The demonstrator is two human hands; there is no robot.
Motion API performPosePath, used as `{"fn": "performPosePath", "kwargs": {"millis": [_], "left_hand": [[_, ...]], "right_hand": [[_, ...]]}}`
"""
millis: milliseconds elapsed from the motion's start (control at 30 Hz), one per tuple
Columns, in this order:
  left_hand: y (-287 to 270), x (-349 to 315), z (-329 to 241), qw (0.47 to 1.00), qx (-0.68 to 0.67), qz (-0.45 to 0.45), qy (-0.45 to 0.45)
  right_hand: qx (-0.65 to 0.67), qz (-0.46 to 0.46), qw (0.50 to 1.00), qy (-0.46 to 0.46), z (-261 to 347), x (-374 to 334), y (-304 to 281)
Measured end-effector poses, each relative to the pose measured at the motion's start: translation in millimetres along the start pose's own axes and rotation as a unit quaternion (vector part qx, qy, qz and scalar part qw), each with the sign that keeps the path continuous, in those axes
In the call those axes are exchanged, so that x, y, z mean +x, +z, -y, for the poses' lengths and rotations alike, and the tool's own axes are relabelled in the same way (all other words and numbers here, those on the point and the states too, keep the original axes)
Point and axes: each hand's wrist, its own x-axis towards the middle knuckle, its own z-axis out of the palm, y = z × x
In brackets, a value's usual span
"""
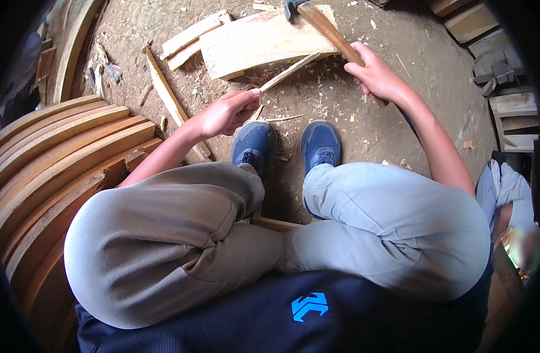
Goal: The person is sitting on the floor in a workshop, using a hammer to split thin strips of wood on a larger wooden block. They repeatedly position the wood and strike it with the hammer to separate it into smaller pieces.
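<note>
Curved brown wooden boards (pixel 70 159) piled at left

A long, pale wood strip (pixel 165 88) lies on brown dirt ground (pixel 441 76); a person in light grey (pixel 513 185) (partly showing) is far right.

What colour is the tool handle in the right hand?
The handle is brown, seen best in the head view.

The left hand (pixel 227 113) pinches with curled fingers (pixel 240 117), the left forearm (pixel 163 155) slanting in from the near left — the right hand (pixel 377 73), farther away, is wrapped in a grip, the right forearm (pixel 439 141) bent near right.
</note>
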Motion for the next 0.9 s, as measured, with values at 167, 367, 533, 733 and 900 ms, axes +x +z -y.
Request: {"fn": "performPosePath", "kwargs": {"millis": [167, 367, 533, 733, 900], "left_hand": [[0, 0, 0, 0.999, -0.037, 0.008, -0.016], [4, -3, -8, 0.997, -0.073, -0.024, 0.010], [0, -4, -6, 0.986, -0.163, 0.001, -0.022], [0, -2, -6, 0.985, -0.172, 0.010, -0.015], [0, -1, -2, 0.984, -0.176, 0.006, -0.008]], "right_hand": [[0.096, -0.024, 0.995, -0.029, 7, -10, -6], [0.039, -0.065, 0.987, -0.140, -12, -15, -3], [0.068, -0.079, 0.984, -0.147, -7, -18, 4], [0.061, -0.072, 0.988, -0.125, -10, -21, 9], [0.084, -0.046, 0.993, -0.072, -4, -30, 10]]}}
